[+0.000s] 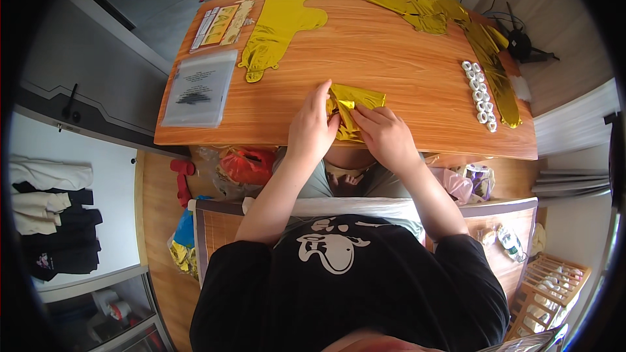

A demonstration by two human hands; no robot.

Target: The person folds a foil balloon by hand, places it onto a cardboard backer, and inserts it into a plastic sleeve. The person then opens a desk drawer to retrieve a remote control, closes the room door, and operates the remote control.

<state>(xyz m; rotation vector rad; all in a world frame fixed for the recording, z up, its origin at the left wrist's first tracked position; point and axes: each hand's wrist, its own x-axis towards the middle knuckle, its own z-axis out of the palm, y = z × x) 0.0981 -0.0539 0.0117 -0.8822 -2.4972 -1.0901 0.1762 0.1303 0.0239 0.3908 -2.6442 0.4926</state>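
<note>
At the near edge of the table, both my hands are on a crumpled, partly folded gold foil balloon (370, 99). My left hand (312, 127) grips its left side, the fingers pointing up and the thumb on the near side. My right hand (386, 135) pinches the foil from the right with its fingers bent; part of the sheet is hidden under it. A flat gold foil balloon (277, 26) with rounded lobes lies farther off to the left. Another, rumpled gold balloon (427, 14) stretches across the far right, with a long foil piece (499, 81) running down from it.
Clear plastic bags (201, 88) lie in a stack on the left of the wooden table (365, 45), below printed cards (218, 26). White rings (481, 101), several of them, stand in two columns at right. A black device (520, 44) sits behind them. A red bag (248, 164) is under the table.
</note>
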